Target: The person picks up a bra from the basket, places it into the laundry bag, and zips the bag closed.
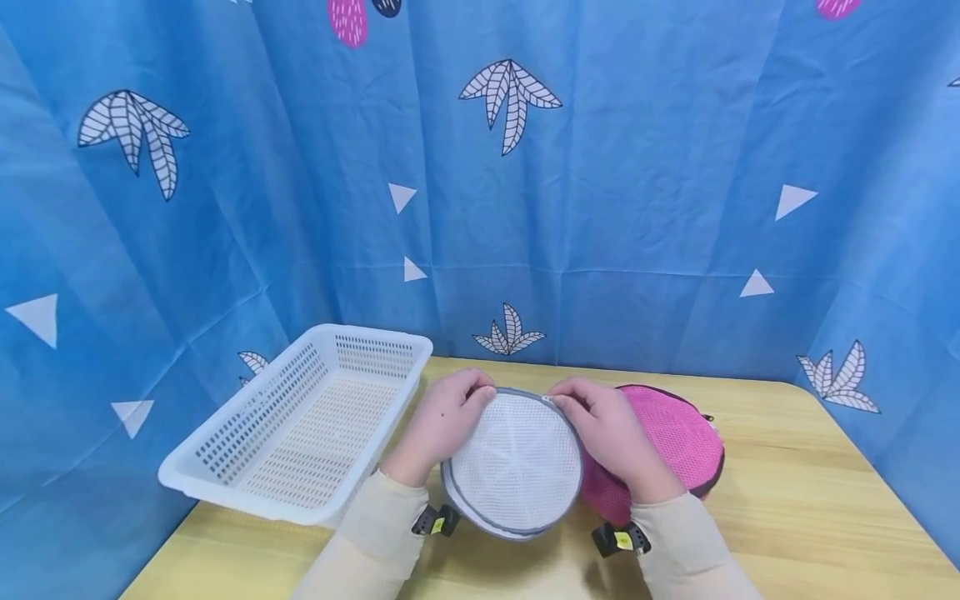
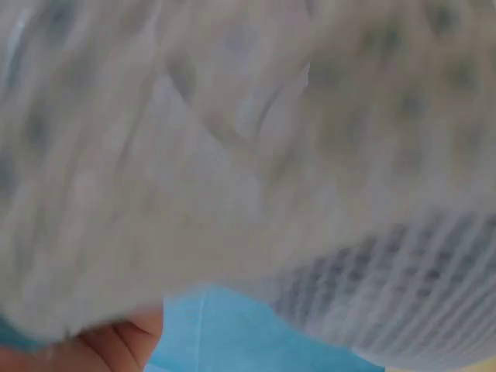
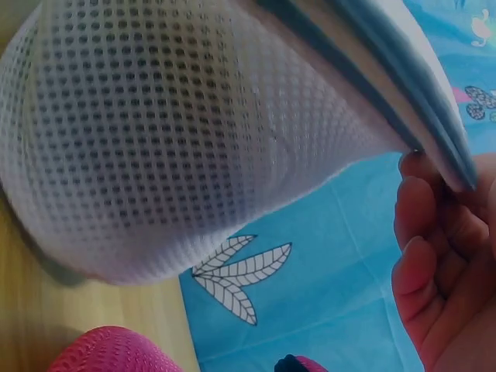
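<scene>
A round white mesh laundry bag with grey edging is held up over the table between both hands. The left hand pinches its rim at the upper left. At the upper right the right hand pinches the rim by the zipper. From the right wrist view, the mesh bag bulges below its grey-trimmed edge, and the right hand's fingers are curled at the end of that edge. White mesh fills much of the left wrist view, blurred, hiding most of the left hand.
Left on the table stands a white perforated plastic basket. A pink mesh bag with dark edging lies at the right, partly behind the right hand. The wooden table meets a blue patterned curtain at the back.
</scene>
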Motion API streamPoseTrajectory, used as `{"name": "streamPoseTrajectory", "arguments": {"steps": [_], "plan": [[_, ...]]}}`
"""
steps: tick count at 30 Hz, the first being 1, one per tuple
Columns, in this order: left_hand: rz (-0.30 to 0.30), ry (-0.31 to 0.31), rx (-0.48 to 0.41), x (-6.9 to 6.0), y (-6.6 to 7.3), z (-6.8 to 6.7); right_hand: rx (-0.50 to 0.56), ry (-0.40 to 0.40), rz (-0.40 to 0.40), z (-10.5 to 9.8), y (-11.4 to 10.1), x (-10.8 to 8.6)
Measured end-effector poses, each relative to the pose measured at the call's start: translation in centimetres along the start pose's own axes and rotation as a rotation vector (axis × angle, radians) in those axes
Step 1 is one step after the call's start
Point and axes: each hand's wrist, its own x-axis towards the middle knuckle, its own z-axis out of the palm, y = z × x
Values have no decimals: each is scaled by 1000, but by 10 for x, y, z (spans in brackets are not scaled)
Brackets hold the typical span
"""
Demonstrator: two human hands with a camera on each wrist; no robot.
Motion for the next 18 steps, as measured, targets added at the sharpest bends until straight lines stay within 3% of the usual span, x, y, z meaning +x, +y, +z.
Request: {"name": "streamPoseTrajectory", "arguments": {"steps": [6,12,18], "plan": [[65,-103,32,-3,3,-4,-3,31,34,-2,-1,2],[128,-248,85,-8,4,-10,7,-26,12,1,-3,2],[220,-275,153,-9,5,-8,41,-85,-34,9,-1,-1]]}}
